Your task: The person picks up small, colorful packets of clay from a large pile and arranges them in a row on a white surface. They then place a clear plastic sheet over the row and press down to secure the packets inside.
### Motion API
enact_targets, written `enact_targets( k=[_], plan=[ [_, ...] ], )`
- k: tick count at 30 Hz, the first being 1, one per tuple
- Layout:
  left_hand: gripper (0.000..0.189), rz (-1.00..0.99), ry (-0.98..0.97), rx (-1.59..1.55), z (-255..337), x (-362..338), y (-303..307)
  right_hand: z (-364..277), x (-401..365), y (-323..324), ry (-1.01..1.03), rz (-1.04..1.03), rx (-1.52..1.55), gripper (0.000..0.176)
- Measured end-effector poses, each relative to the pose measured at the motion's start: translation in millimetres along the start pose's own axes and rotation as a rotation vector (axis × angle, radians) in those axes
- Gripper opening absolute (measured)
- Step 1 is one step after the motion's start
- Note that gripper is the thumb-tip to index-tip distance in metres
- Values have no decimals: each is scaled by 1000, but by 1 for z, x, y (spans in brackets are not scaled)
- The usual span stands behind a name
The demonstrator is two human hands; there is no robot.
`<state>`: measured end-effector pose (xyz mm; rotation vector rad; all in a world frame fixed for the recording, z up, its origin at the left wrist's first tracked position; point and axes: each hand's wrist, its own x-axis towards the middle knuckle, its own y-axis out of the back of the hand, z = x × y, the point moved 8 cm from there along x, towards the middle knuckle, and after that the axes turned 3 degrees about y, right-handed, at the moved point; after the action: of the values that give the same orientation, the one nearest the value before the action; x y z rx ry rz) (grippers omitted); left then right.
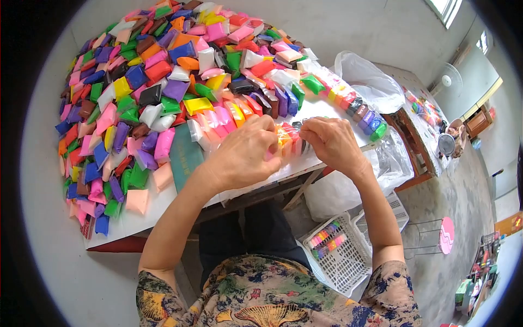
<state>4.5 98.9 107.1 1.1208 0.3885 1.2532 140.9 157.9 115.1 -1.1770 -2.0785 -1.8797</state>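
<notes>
Between my hands, at the table's front edge, is a clear plastic sleeve (287, 138) with yellow, orange, red and black packets in it. My left hand (248, 153) is closed on its left end, fingers curled. At the other end my right hand (331, 140) pinches the plastic near the dark packets. Just behind them stands a row of packets (234, 113) ordered by colour, from pale pink through yellow and red to purple and blue. A green book or box (185, 155) lies left of my left hand. My fingertips are partly hidden.
A big heap of coloured packets (147, 71) covers the table's left and back. Filled clear sleeves (354, 106) lie at the right edge beside a clear plastic bag (370, 82). Below right, a white basket (340, 259) holds filled packs. A round pink-topped stool (447, 235) stands farther right.
</notes>
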Motion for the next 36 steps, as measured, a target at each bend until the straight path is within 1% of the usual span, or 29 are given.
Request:
enact_targets(
  k=[1, 4, 7, 10, 13, 16, 19, 22, 25, 28, 31, 34, 36],
  plan=[
    [25, 16, -14, 11, 0, 1, 1, 0, 1, 1, -3, -7, 5, 13],
    [19, -12, 85, -98, -10, 5, 3, 1, 3, 0, -7, -30, 3, 14],
    [17, 36, 163, -150, -17, 7, 9, 3, 5, -2, -36, -69, -19, 15],
    [19, 31, 195, -164, -28, 9, 6, 7, 9, -5, -86, -112, -29, 14],
    [17, 3, 303, -299, -43, 9, 0, 14, 13, -9, -134, -171, -45, 14],
    [15, -84, 465, -454, -56, 12, -8, 19, 18, -11, -183, -235, -82, 16],
    [11, -64, 494, -497, -58, 13, -8, 24, 23, -16, -220, -252, -103, 19],
    [11, -44, 472, -525, -63, 14, -10, 22, 28, -17, -263, -280, -99, 20],
    [10, 33, 518, -473, -65, 13, -4, 22, 33, -19, -283, -314, -121, 20],
    [11, 59, 488, -289, -70, 15, -1, 23, 37, -22, -279, -313, -147, 21],
    [16, 114, 379, -180, -62, 16, 4, 24, 39, -25, -287, -313, -189, 24],
    [21, 195, 308, -80, -64, 19, 7, 23, 41, -28, -293, -334, -220, 26],
    [23, 72, 462, -203, -68, 17, 2, 23, 41, -27, -294, -339, -224, 27]
  ],
)
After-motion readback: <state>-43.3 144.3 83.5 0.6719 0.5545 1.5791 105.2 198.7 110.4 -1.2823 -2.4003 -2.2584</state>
